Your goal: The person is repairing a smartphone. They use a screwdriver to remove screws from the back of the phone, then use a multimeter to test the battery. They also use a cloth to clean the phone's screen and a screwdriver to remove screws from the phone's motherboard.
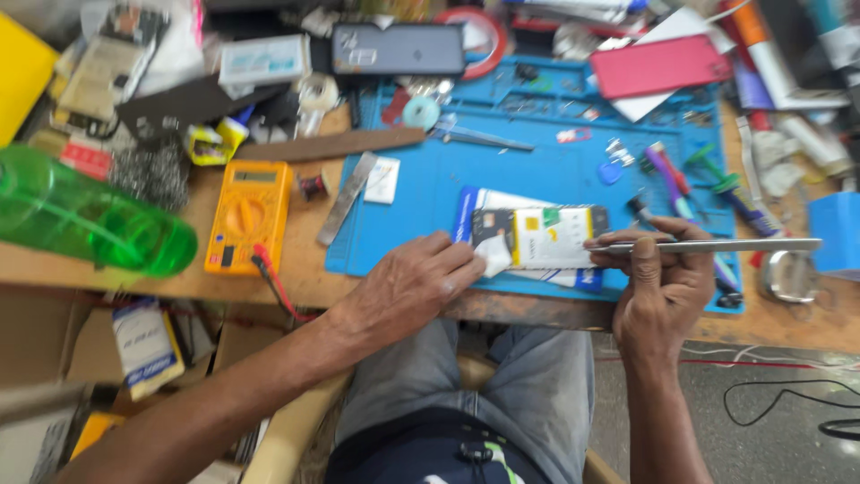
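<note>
Lower middle of the frame is where the work is: an opened phone with its back off, yellow-and-white battery showing (pixel 537 237), lies flat near the front edge of a blue silicone repair mat (pixel 537 170). It sits right in front of the person, probably so both hands reach it without stretching.

The left hand (pixel 414 285) comes in from the lower left with its fingers together, pinching a small white tab or scrap (pixel 494 257) at the phone's left end, which also looks like it pins the phone down. The right hand (pixel 658 285) at lower right is clamped around a long thin silver metal tool (pixel 717 245), held nearly level with its tip at the phone's right edge, thumb on top, likely for control.

Counting what I can:
- one yellow multimeter (pixel 248 215) at left centre, with its red lead trailing off the bench edge
- one clear green plastic bottle (pixel 85 215) lying on its side at far left
- one dark grey phone (pixel 397 47) face-down at top centre
- one red flat phone cover (pixel 658 65) at upper right
- one flat steel ruler (pixel 348 198) straddling the mat's left edge
- several screwdrivers with coloured handles (pixel 672 179) at right; too blurred to count exactly
</note>
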A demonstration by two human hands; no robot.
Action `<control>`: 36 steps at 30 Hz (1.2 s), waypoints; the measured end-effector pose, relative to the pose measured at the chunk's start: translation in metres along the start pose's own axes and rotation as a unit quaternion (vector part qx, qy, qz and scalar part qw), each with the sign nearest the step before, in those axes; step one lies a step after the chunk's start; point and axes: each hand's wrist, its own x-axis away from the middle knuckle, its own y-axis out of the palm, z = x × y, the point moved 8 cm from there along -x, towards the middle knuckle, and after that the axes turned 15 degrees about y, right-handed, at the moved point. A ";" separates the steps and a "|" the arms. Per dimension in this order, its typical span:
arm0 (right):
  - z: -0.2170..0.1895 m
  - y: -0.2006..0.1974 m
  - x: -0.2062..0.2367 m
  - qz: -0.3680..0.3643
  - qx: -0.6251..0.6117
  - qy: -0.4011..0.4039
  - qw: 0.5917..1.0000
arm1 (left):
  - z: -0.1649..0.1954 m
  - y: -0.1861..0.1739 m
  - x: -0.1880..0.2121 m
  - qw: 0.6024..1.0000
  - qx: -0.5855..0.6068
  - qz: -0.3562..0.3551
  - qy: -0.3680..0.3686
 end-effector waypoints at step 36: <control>-0.029 0.046 -0.015 -0.304 -0.019 0.168 0.938 | -0.036 -0.006 -0.024 0.662 0.626 0.385 -0.148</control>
